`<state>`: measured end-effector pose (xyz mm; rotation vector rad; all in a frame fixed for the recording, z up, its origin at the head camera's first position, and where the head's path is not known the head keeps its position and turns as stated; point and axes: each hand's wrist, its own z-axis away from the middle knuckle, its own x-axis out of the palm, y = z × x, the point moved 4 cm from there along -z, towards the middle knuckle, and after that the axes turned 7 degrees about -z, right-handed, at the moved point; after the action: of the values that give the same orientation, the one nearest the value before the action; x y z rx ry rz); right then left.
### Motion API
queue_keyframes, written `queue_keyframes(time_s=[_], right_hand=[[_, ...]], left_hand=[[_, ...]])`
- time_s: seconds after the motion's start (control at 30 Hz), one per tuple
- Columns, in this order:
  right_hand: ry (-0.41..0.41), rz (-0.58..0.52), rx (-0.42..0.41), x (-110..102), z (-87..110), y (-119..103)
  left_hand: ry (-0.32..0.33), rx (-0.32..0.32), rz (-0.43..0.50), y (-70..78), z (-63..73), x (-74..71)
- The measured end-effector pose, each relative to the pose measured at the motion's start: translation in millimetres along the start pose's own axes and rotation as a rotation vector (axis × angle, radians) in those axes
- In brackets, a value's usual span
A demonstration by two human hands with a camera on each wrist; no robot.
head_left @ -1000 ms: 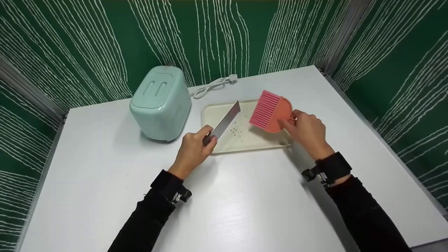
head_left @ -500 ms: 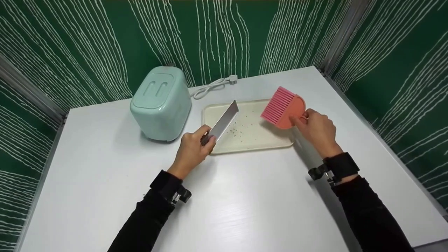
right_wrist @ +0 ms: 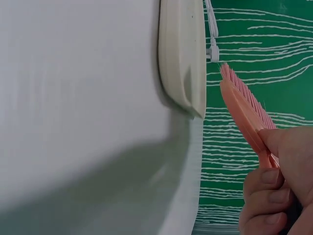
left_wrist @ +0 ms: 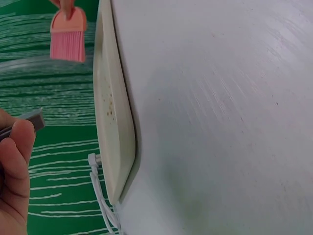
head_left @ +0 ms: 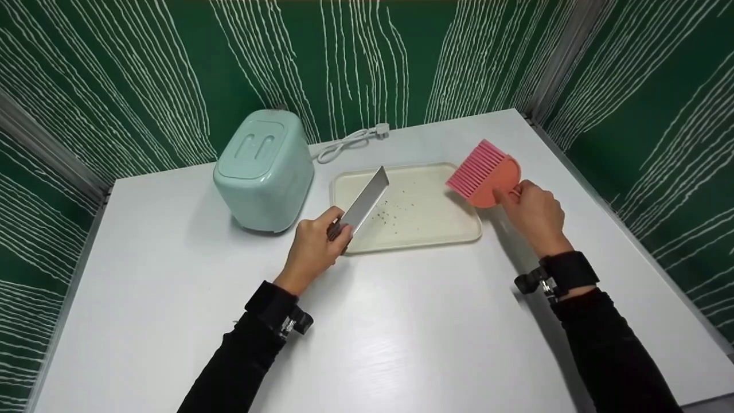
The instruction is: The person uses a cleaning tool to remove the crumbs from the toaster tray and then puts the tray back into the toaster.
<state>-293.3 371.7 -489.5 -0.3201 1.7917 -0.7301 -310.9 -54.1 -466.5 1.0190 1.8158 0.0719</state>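
Observation:
My left hand (head_left: 312,244) grips the dark handle of a knife (head_left: 367,201), whose flat silver blade points up and away over the left part of a cream tray (head_left: 438,226). In the left wrist view only a short grey end of the knife (left_wrist: 33,119) shows past the thumb. My right hand (head_left: 534,218) pinches a small hand brush (head_left: 484,175) by its orange handle. Its pink bristles point left, raised over the tray's right end. In the right wrist view the brush (right_wrist: 244,112) stands tilted, apart from the tray. Small dark crumbs (head_left: 385,217) lie on the tray.
A mint-green toaster (head_left: 264,172) stands to the left of the tray. Behind the tray a white cord with a plug (head_left: 358,136) lies on the white table (head_left: 390,321). Green walls with white streaks (head_left: 367,69) rise at the back and sides.
My right hand has carried the brush right and slightly up, from over the tray's middle right to its right end. The left hand and knife have barely shifted.

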Motion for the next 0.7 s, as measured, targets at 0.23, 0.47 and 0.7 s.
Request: queue_keyframes(time_s=[0.23,0.47,0.7], right_hand=[[-0.022,0.001,0.064,-2.0,-1.6,16.8],[-0.022,-0.007,0.116,-4.4,-2.0,32.5],[-0.051,0.023,0.121,-3.2,-4.1,44.3]], left_hand=[[-0.002,-0.012,0.021,-1.8,1.1,0.6],[0.008,-0.014,0.037,-1.9,1.7,0.6],[0.002,-0.018,0.04,-2.7,2.5,1.2]])
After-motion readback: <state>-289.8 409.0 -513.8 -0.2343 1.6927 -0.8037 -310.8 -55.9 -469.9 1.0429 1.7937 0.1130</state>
